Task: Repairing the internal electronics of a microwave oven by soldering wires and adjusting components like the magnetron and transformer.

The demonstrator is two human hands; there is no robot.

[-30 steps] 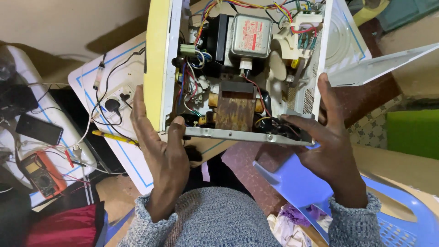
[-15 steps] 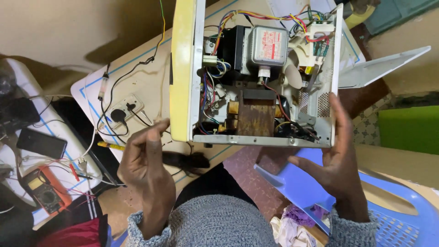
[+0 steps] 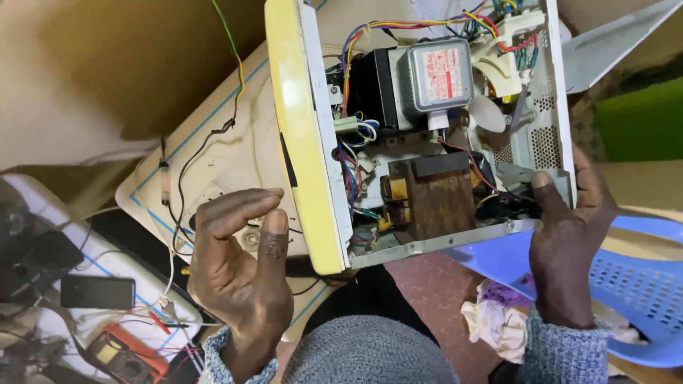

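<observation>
In the head view, the only one I had, the opened microwave oven (image 3: 427, 178) stood tipped on the white board (image 3: 213, 149) at the middle of the scene. Its cover was off and its insides faced the camera. Its yellow front panel (image 3: 302, 135) ran down the left side and its perforated back wall the right. Inside I saw the grey magnetron (image 3: 437, 75) toward the far side, a white fan blade (image 3: 487, 114) just right of it, and the brown transformer (image 3: 434, 195) nearer, with coloured wires looping between them. The right hand (image 3: 565, 242) clasped the near right corner of the casing, thumb pressed inside the metal edge and fingers wrapped behind the back wall. The left hand (image 3: 238, 263) hung loose just left of the yellow front panel, fingers spread and lightly curled around nothing. I could not tell whether its thumb touched the panel. I judged the step in hand to be steadying and turning the casing, held by one hand alone. Any further turn would call for the left hand to close on the panel first. An orange multimeter (image 3: 128, 355) and a black phone (image 3: 97, 292) lay at the near left, and a blue plastic chair (image 3: 626, 284) stood at the right.
</observation>
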